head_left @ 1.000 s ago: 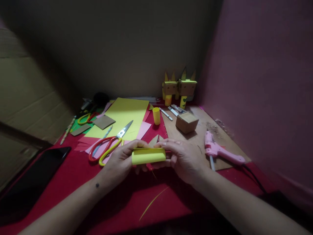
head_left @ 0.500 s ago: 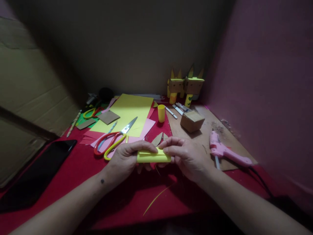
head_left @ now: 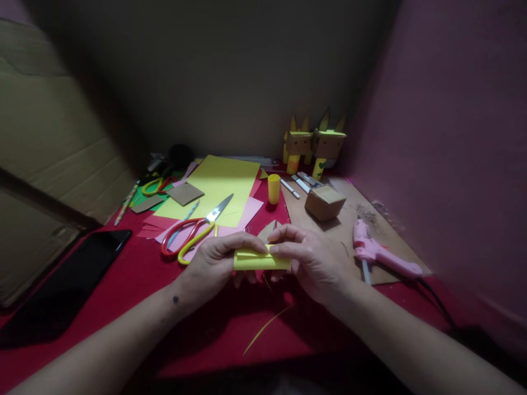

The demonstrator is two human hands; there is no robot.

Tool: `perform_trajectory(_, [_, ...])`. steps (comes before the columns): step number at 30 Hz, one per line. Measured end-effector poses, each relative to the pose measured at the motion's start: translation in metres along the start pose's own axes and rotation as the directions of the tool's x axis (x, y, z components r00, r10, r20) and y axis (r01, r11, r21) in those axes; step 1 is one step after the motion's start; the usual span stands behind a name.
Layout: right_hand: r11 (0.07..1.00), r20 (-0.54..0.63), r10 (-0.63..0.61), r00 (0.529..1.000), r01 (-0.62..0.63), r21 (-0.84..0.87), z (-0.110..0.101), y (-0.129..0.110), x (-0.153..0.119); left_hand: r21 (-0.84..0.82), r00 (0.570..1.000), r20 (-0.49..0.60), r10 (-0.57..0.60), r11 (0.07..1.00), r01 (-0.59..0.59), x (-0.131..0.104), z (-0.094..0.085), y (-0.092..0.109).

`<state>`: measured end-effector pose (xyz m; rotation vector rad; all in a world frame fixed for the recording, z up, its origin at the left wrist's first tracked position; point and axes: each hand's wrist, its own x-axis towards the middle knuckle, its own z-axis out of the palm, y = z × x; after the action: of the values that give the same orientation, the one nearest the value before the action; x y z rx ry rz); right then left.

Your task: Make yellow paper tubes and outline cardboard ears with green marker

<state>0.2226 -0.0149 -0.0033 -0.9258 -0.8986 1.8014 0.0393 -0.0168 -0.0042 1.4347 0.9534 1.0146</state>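
Observation:
A small rolled piece of yellow paper lies level between my two hands, its loose edge on top. My left hand grips its left end, thumb on the upper edge and other fingers beneath. At the right end, my right hand pinches the paper near that same edge. Behind the hands is a brown cut cardboard piece, partly covered by my fingers. Scissors with red and yellow handles lie open left of the roll. A short yellow tube stands upright farther back.
Yellow sheets lie behind the scissors. On the right are a small cardboard box and a pink glue gun with a cord. Two cardboard animal figures stand at the back. A black phone lies left.
The view has shifted slightly. Both hands still hold the yellow roll, with my right fingers slightly shifted along its upper edge.

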Motion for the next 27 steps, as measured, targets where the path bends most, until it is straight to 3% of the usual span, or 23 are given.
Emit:
perform_trajectory(4, [0.998, -0.114, -0.047, 0.992, 0.051, 0.033, -0.012, 0.0, -0.005, 0.011, 0.999, -0.016, 0.038, 0.999, -0.038, -0.002, -0.002, 0.001])
perform_trajectory(8, [1.0, -0.167, -0.005, 0.986, 0.006, 0.009, -0.021, 0.0, -0.015, 0.049, 0.994, -0.042, 0.098, 0.994, -0.096, -0.003, -0.005, 0.003])
perform_trajectory(13, [0.996, -0.112, 0.089, 0.99, -0.092, -0.019, -0.013, -0.006, -0.024, 0.125, 0.982, -0.013, 0.19, 0.974, -0.187, -0.004, -0.005, 0.005])
perform_trajectory(19, [0.958, -0.039, 0.284, 0.958, -0.286, -0.027, -0.01, -0.008, -0.02, 0.2, 0.956, 0.084, 0.283, 0.935, -0.294, -0.009, -0.008, -0.003])
perform_trajectory(23, [0.964, -0.021, 0.264, 0.964, -0.265, -0.023, -0.013, -0.005, -0.018, 0.218, 0.96, 0.075, 0.271, 0.935, -0.281, -0.01, -0.008, -0.002])
perform_trajectory(27, [0.978, -0.032, 0.208, 0.978, -0.209, -0.013, -0.015, -0.005, -0.017, 0.218, 0.982, 0.001, 0.189, 0.958, -0.185, -0.005, -0.011, 0.007])
